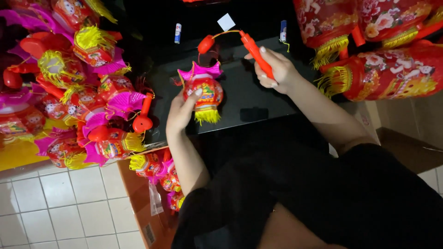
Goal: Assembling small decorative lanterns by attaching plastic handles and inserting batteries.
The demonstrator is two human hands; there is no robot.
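Red and pink dominate the far left, where a heap of small toy lanterns (pixel 78 92) with yellow fringes lies beside the dark table (pixel 258 110). Below it a cardboard box (pixel 138 193) on the tiled floor (pixel 55 207) holds more of them. Next comes the left hand (pixel 181 113), its fingers curled up against the side of one small lantern (pixel 203 92), thumb tip on its red body; the lantern hangs over the table with a pink frill on top and a yellow tassel below. A thin cord runs from a red knob (pixel 206 44) above it to the orange-red handle stick (pixel 256 53), which the right hand (pixel 276 69) grips with closed fingers. Behind lie two small cylinders (pixel 177 33) and a white square (pixel 226 21). At the far right, large red flowered lanterns (pixel 383 46) are stacked.
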